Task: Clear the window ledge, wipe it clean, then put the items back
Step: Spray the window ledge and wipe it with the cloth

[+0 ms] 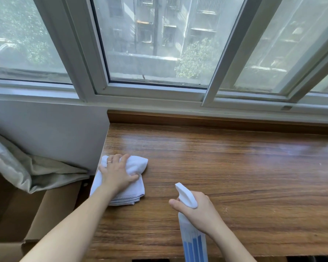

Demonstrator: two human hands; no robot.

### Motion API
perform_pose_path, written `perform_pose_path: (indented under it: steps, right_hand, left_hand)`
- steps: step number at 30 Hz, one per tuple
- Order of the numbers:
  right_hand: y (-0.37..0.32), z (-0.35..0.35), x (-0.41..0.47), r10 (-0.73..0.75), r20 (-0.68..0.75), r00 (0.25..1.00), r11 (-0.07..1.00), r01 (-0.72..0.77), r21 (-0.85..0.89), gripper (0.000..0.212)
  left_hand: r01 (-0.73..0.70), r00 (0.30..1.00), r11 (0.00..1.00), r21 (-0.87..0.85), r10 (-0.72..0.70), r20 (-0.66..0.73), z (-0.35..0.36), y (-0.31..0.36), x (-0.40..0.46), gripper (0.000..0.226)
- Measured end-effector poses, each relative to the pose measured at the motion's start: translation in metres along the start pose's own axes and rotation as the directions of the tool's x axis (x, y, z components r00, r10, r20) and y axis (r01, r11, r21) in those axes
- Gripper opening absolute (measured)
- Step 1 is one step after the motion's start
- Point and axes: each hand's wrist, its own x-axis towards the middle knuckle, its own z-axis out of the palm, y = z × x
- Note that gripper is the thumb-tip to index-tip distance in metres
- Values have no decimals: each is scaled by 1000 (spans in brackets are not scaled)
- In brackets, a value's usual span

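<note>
**Head view: cloth and spray bottle at the ledge's left end**

Head camera is showing the left hand [116, 172] pressing down on a folded white cloth [133, 188] at the near left corner of the wooden ledge [235, 167], fingers curling over its far bunched edge. To the right, the right hand [197, 212] is gripping a spray bottle [192, 241] around the neck, nozzle pointing far-left.

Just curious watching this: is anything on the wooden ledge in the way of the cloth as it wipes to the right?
Nothing visible. The left hand holds the cloth at the ledge's left end; the wood beyond lies bare. The right hand grips the spray bottle nearer the front edge.
</note>
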Motion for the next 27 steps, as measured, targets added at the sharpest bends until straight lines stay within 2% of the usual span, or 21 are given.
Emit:
perform_pose_path:
  steps: [7,13,17,21,27]
  right_hand:
    - [-6,3,3,52,-41,998,998,-51,26,54]
    - [-7,-2,8,40,-30,999,994,-37,103,45]
    - [-8,-14,14,30,-25,999,993,-27,114,59]
    - [-8,-28,23,-31,-35,999,996,34,83,41]
    - [-12,-50,37,-68,-76,995,997,71,38,39]
  left_hand:
    - [-11,1000,1000,-14,10,-21,1,0,1,89]
    - [-24,998,1000,-6,23,-54,9,2,-10,93]
    - [-139,986,990,-15,137,-94,30,29,-44,83]
    - [-149,978,989,-11,146,-148,41,55,-62,84]
    - [-105,980,994,-2,103,-170,39,62,-41,82]
